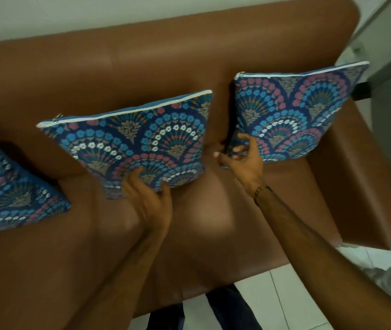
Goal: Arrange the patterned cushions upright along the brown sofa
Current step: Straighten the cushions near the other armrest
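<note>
Propping cushions | my left hand (148,197) loosely cups middle cushion (139,139)'s lower edge at 9 o'clock | right hand (242,156) pinches right cushion (294,115)'s corner at 2 | third cushion (11,189) leans far left on brown sofa (142,63) | next: press both upright against backrest.

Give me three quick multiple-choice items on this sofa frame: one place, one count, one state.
1. Where is the right hand?
A. lower left corner of the right cushion
B. sofa armrest
C. floor

2. How many patterned cushions show?
A. one
B. three
C. five

3. How does the middle cushion stand?
A. flat on the seat
B. on the floor
C. upright, zipper edge up

Key: A, fingers curl at that corner; B, a left cushion is partly cut off; C, it leans on the backrest, left hand at its lower edge.
</note>
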### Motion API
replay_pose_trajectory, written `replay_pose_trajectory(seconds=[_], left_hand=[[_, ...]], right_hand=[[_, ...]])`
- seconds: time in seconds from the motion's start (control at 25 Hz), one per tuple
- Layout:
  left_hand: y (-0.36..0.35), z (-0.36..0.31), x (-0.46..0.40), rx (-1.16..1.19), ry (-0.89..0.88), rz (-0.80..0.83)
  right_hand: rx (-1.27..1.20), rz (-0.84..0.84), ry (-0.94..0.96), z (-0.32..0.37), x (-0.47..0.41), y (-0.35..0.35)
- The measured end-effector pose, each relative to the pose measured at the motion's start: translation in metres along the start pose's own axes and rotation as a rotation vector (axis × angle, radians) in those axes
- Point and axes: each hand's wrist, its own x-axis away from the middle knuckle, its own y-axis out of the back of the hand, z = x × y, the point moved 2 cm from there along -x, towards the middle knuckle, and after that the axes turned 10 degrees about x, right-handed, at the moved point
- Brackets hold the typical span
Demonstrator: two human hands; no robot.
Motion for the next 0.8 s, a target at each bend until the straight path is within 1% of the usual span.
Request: replay_pose_trajectory(seconds=[0.08,0.16,0.24,0.32,0.36,0.48,0.56,0.64,0.72,0.8], left_hand=[[-0.048,-0.032,0.023,0.063,-0.05,0.141],[-0.092,-0.063,0.035,0.158,-0.02,0.255],[-0.139,-0.09,0.041,0.237,0.034,0.359],[-0.179,-0.103,0.032,0.265,0.071,0.399],[-0.201,-0.107,0.025,0.282,0.103,0.415],[-0.255,-0.117,0.006,0.397,0.255,0.421],[-0.274,-0.129,0.004,0.471,0.258,0.381],[-0.288,-0.135,0.014,0.478,0.222,0.324],[-0.293,-0.136,0.024,0.457,0.224,0.265],[-0.291,-0.141,0.026,0.432,0.232,0.281]], right_hand=[[0.07,-0.146,-0.008,-0.027,-0.01,0.054],[0.054,-0.207,-0.078,-0.056,-0.027,0.104],[-0.014,-0.237,-0.132,-0.082,-0.052,0.15],[-0.09,-0.233,-0.083,-0.099,-0.082,0.181],[-0.121,-0.203,-0.064,-0.107,-0.101,0.194],[-0.105,-0.031,-0.007,-0.127,-0.164,0.211],[-0.084,0.039,0.035,-0.13,-0.19,0.211],[-0.121,0.054,0.05,-0.128,-0.204,0.211],[-0.145,0.054,0.077,-0.13,-0.209,0.211],[-0.122,0.068,0.067,-0.134,-0.208,0.208]])
